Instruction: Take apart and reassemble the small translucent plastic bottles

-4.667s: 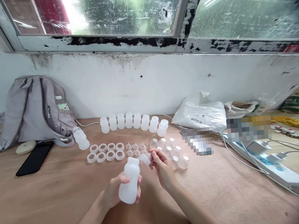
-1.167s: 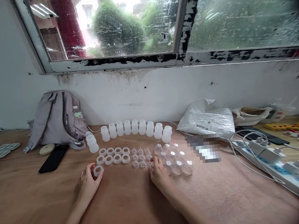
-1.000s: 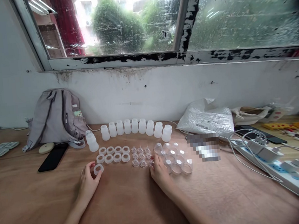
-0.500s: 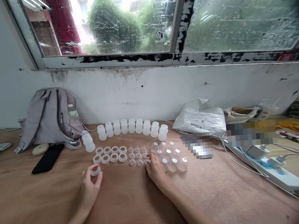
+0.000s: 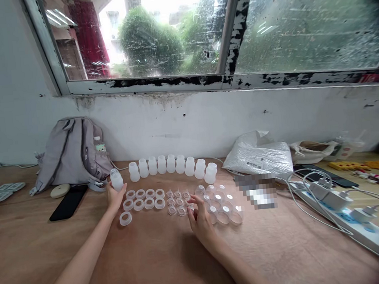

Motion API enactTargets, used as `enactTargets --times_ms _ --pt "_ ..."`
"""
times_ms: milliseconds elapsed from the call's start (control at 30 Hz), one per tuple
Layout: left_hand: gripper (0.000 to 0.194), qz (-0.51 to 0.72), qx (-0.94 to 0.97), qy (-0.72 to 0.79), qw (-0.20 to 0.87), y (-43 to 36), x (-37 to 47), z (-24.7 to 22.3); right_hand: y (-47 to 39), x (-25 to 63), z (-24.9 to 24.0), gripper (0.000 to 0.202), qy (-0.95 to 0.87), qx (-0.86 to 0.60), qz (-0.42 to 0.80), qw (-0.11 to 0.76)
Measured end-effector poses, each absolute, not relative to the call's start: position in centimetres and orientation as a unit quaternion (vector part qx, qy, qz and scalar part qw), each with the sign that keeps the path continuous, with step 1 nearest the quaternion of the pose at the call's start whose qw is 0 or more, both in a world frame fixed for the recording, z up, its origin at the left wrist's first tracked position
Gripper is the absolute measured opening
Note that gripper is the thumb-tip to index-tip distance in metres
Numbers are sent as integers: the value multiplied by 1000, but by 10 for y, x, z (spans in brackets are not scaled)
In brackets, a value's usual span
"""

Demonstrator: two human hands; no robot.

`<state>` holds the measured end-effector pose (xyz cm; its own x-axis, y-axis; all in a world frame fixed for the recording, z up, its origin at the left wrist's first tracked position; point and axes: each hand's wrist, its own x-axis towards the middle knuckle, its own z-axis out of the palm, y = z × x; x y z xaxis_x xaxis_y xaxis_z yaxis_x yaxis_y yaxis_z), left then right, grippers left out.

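Note:
At the left, my left hand [image 5: 115, 197] is wrapped round the lower part of a small frosted baby bottle [image 5: 116, 179] that has a clear top. On the table nearer to me lies one translucent screw ring [image 5: 125, 218], apart from two rows of similar rings [image 5: 138, 204]. My right hand [image 5: 200, 217] is over the right side of a group of clear silicone nipples [image 5: 179, 202], thumb and fingers apart, holding nothing visible. Its fingers hide some of the nipples. Clear dome caps [image 5: 222, 218] stand in rows just beyond it to the right.
An arc of open frosted bottles [image 5: 170, 164] lines the back. Left of them are a backpack [image 5: 73, 153], a black phone [image 5: 68, 202] and a round cream object [image 5: 60, 190]. Rightward lie a silver bubble-wrap pouch [image 5: 258, 155] and a power strip [image 5: 369, 231] with cables.
My left hand has put the ring down on the table and moved up to grip the leftmost bottle. My right hand's fingers have lifted and spread near the nipples. The view has shifted slightly.

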<state>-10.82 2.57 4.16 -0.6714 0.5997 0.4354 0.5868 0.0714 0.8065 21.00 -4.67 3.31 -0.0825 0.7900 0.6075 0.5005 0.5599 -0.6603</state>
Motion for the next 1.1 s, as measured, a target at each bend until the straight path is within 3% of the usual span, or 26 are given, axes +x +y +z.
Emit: enactTargets --times_ms 167,267,400,567,800,1100 --pt "43 554 445 704 3 -2 -79 76 -51 209 43 27 -697 -441 199 529" --pt "42 567 586 559 154 -40 -34 90 -55 208 54 23 -643 -457 287 543" --pt "41 501 629 459 379 -93 31 81 -58 207 65 23 -576 -440 431 538" --pt "33 426 667 430 435 -123 65 69 -63 208 74 34 -516 -380 560 525" --pt "41 422 648 416 478 -119 66 67 -74 203 78 22 -627 -387 448 507" --pt "44 337 390 294 805 -114 60 53 -82 196 76 22 -563 -409 450 559"
